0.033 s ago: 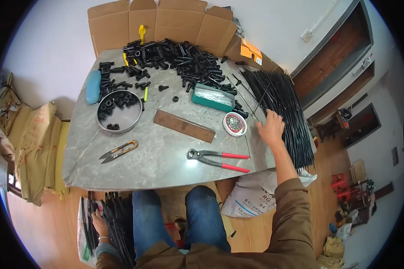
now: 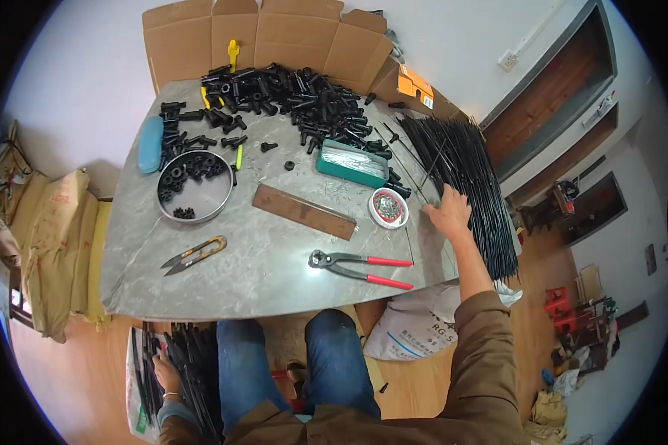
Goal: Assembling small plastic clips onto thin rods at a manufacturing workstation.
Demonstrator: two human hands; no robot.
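My left hand (image 2: 166, 372) is down beside my left leg, its fingers curled round slim black rods (image 2: 193, 371) that stand in a white bag. Up on the table, my right hand (image 2: 450, 215) reaches to the left edge of a broad bundle of long thin black rods (image 2: 471, 178). Its fingers are spread and the thumb is apart, with nothing visibly gripped. Near the thumb stands a small round white tub (image 2: 388, 222) of tiny metal pieces. A pair of red-handled pincers (image 2: 360, 268) lies closer to me.
A round metal tin (image 2: 160, 206) holds black rings. Thread snips (image 2: 194, 256), a brown flat bar (image 2: 304, 212) and a teal box (image 2: 352, 176) of thin pins lie about the grey table (image 2: 260, 285). Black tubular parts (image 2: 274, 93) are heaped before a cardboard screen (image 2: 297, 33). Sacks (image 2: 59, 245) stand left.
The whole scene sits slightly further left in the picture. Both hands are almost where they were.
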